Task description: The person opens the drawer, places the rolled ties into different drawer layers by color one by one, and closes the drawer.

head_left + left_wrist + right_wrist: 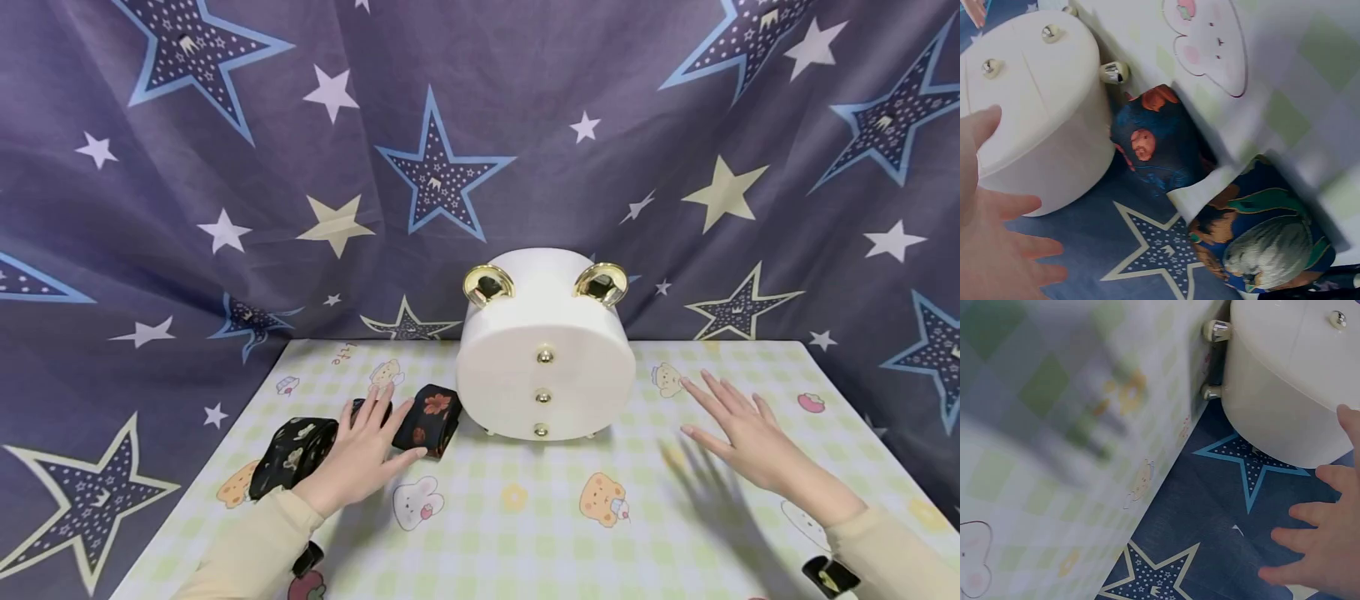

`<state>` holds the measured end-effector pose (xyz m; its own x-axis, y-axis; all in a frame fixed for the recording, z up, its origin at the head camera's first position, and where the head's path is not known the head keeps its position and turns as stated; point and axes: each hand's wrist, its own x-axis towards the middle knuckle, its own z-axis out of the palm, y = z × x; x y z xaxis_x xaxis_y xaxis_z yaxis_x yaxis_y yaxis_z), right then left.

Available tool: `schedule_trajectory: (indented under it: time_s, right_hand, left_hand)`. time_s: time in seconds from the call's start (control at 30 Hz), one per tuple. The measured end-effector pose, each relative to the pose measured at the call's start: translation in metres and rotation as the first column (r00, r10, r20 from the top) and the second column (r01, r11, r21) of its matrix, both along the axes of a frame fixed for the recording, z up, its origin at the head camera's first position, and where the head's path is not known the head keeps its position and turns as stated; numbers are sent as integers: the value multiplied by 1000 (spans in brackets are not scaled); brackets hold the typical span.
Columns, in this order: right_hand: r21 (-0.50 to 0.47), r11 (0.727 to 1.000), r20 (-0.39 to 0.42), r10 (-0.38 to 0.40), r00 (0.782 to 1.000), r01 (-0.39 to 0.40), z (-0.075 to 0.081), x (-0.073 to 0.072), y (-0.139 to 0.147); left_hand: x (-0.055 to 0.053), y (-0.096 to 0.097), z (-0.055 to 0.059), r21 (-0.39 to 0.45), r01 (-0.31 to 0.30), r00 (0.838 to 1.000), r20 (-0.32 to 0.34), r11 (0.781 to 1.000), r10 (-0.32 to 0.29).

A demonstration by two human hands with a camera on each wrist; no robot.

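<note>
Shows gold ears [602,285] on white box [513,379] in head view only; spreads left hand [362,458] at box's eight o'clock, right hand [753,448] at four, well apart.

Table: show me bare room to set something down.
The table is bare in front of the box, between left hand and right hand, and from box to right hand. Left of the box, dark bundles crowd it.

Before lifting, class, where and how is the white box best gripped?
Probably by both curved sides of the white box, left hand from the left, right hand from the right: it stands upright, broad and rounded; its gold knobs look small.
</note>
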<state>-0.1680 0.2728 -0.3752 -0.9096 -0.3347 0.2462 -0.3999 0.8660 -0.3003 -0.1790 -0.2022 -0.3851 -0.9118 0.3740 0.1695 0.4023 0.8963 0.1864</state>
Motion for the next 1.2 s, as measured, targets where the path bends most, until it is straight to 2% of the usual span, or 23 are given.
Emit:
schedule_trajectory:
  time_s: [0.27,0.4,0.6,0.97,1.2]
  right_hand:
    - [-79,994,-35,74,997,-77,18,-12,-5]
    - [-106,991,-5,87,996,-87,28,-16,-7]
    - [-116,991,60,67,996,-60,43,-22,-11]
    - [-151,986,84,81,993,-67,58,-38,-21]
    - [-214,974,76,88,993,-70,65,-48,-30]
  left_hand:
    - [2,9,15,-15,44,993,-111,999,-46]
    - [4,14,23,-22,73,983,-168,997,-75]
    - [3,21,34,-18,130,959,-253,991,-131]
    - [3,35,47,17,224,917,-342,974,-205]
    - [3,45,52,52,257,895,-389,965,-217]
